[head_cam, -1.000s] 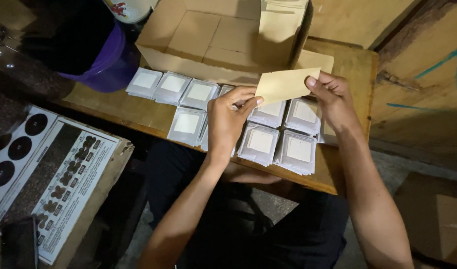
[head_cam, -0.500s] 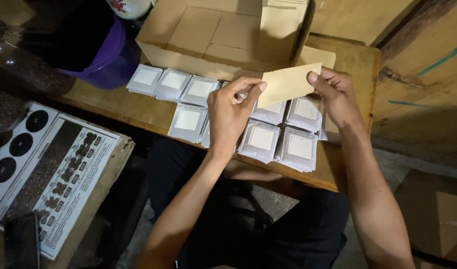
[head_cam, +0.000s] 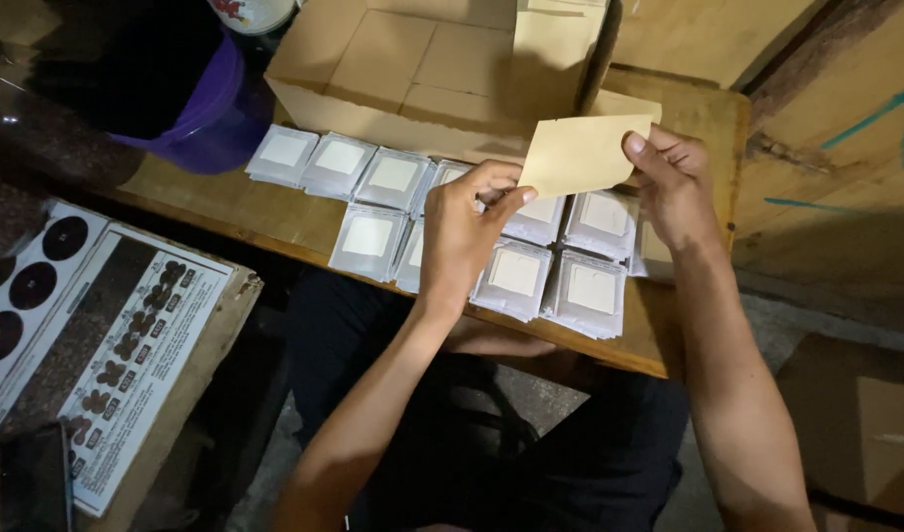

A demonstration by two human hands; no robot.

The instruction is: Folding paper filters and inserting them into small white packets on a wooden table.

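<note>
Pinching opposite edges of a tan envelope [head_cam: 582, 155], both hands' fingers [head_cam: 641, 148] hover above stacked packets [head_cam: 516, 276].

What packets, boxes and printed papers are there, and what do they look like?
Tan envelope: flat rectangle pinched between left hand and right hand.
Silver packets: flat squares with white labels, in rows on the wooden table.
Cardboard box: open, brown, behind the packets.
Printed sheet: white with dark circles, lower left.

— What stands at the far edge of the wooden counter [head_cam: 226, 202]?
— An open brown cardboard box [head_cam: 413, 69], beside a purple plastic bucket [head_cam: 201, 113].
— And lower left?
— A printed chart with dark circles [head_cam: 88, 335].
</note>
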